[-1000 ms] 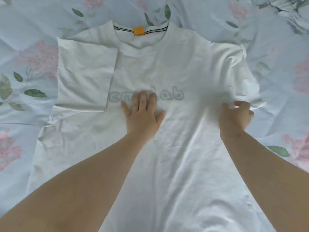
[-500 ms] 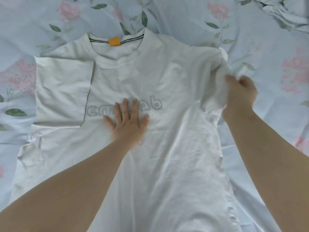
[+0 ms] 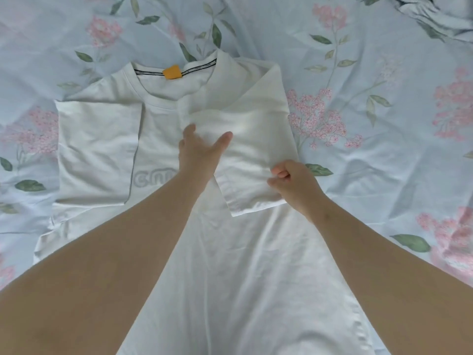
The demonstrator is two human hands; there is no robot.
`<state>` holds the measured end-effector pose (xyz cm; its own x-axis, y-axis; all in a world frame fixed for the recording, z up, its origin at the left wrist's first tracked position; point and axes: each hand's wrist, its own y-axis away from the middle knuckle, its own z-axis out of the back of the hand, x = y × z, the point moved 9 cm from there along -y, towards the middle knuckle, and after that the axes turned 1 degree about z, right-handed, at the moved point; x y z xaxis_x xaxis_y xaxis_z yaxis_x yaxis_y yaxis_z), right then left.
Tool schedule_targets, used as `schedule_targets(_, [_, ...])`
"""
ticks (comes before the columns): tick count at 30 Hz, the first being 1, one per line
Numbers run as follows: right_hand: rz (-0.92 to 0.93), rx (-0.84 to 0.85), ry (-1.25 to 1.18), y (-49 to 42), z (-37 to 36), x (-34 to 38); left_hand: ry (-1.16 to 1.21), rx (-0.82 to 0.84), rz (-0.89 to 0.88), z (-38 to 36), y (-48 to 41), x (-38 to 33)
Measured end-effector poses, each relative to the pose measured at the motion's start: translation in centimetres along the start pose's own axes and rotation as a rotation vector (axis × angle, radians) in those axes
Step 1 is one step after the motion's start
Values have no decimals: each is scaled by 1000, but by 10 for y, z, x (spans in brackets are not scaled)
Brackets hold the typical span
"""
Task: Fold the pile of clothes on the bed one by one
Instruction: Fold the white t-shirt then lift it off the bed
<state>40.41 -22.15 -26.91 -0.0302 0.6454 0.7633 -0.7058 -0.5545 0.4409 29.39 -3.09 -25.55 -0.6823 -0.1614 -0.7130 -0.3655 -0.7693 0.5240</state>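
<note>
White tee (image 3: 230, 265), front up on bed (image 3: 384, 155). We judge it light, limp, crease-prone; hold at hems & seams. L grip (image 3: 202, 155) open, pressing flat; R grip (image 3: 294, 184) pinches folded sleeve (image 3: 250, 149).

A wrinkled pale-blue floral sheet (image 3: 384, 188) meets rumpled fabric (image 3: 432, 14) at the far right corner.

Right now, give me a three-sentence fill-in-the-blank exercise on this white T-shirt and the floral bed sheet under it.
The white cotton T-shirt lies on a pale blue bed sheet printed with pink ____.
The grey chest lettering is partly covered by the ____ forearm.
The right hand pinches a short sleeve that lies ____ inward over the shirt.
Missing words: flowers; left; folded.
</note>
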Motion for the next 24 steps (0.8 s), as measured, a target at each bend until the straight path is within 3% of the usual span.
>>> schedule_targets(6, [-52,-38,-146,-3,12,-10,-243,-89,43,9,-30,-18])
schedule_targets(8, [-117,-188,-58,5,32,-22,-593,-179,-41,18,-28,-30])
schedule_targets(10, [-207,-263,10,17,47,-33,-811,-287,-274,9,-15,-56])
schedule_targets(12, [-255,-195,-18,22,46,-42,-715,-149,-503,-26,-2,-76])
schedule_targets(14, [-293,-121,-130,23,43,-48,-626,109,-589,-72,6,-82])
schedule_targets(17, [-278,39,-61,23,37,-48,-634,298,-409,-117,4,-73])
schedule_targets(19, [-256,117,-7,25,31,-48,-764,247,-272,-127,0,-70])
schedule_targets(24, [-287,189,-132,26,30,-52,-914,53,-187,-138,-1,-78])
